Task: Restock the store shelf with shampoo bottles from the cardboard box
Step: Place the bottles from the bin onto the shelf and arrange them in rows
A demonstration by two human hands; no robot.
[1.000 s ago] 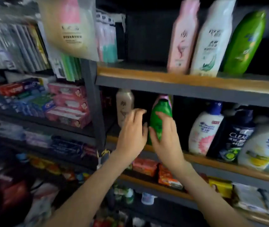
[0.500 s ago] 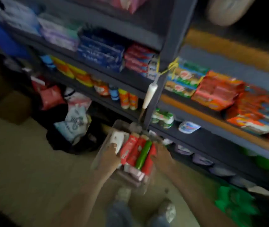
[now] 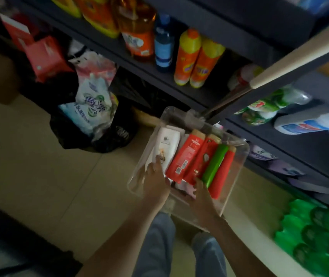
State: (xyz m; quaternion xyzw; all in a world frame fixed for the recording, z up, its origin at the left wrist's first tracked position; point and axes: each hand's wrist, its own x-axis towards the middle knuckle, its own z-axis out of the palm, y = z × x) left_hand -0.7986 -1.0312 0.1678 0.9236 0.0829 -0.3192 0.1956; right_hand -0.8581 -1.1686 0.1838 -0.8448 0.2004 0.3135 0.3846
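a second ago both my hands were up at the shelf [image 3: 149, 76] settling a green bottle into its row; now that one is placed and i've dropped my gaze and arms to the box [image 3: 245, 150] on the floor, which looks see-through from here, not cardboard. i take that to mean one round of stocking is done and the next pick is starting, with plenty left to carry up. my left hand [image 3: 155, 182] reaches in over the near wall, back of the hand up, forefinger stretched out and lying on the foot of the white bottle [image 3: 167, 146] just ahead of it; nothing is gripped there, the hand is loose. my right hand [image 3: 203, 196] sits just beside it, fingers pushed in at the feet of the red bottles [image 3: 185, 156] and the green bottle [image 3: 214, 164] that lie side by side directly beyond my knuckles. whether those fingers have closed round one of them i cannot tell, the tips are hidden among the bottles. both forearms angle down and forward from my body, wrists fairly straight.
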